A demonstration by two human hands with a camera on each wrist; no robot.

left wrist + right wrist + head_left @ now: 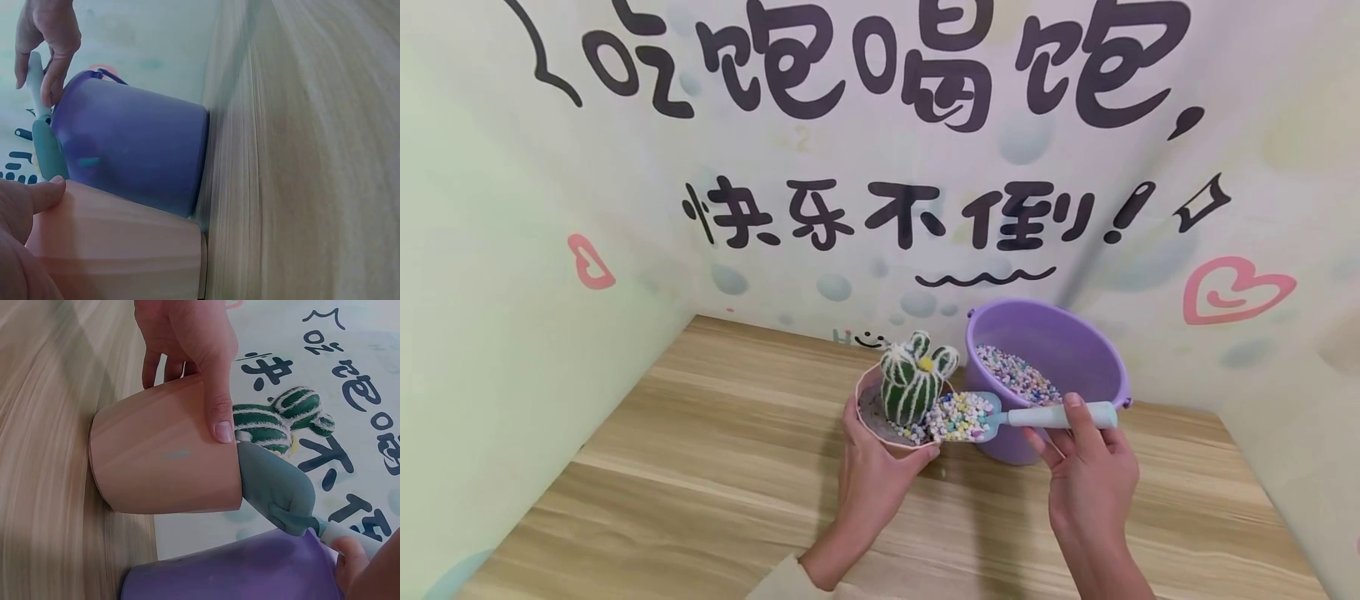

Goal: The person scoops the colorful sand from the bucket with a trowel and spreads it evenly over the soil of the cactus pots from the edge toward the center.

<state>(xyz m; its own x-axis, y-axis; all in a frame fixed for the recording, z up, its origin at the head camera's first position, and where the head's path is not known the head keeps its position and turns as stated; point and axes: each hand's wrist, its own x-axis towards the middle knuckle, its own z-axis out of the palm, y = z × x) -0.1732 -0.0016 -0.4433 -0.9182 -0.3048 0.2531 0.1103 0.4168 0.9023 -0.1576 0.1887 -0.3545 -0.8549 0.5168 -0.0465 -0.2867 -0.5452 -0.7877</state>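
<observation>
A pink flower pot stands on the table, holding a green cactus with white stripes and a yellow flower. My left hand grips the pot's near side, thumb by the rim. In my right hand is the pale handle of a small trowel, pinched between thumb and fingers. The trowel's blue-green blade reaches the pot's right rim and carries multicoloured pebbles. Some pebbles lie inside the pot at the cactus base, over grey filling.
Right behind the pot is a purple bucket with more coloured pebbles in it. The wood-grain table meets a printed backdrop with black lettering at the back. Plain side walls close in left and right.
</observation>
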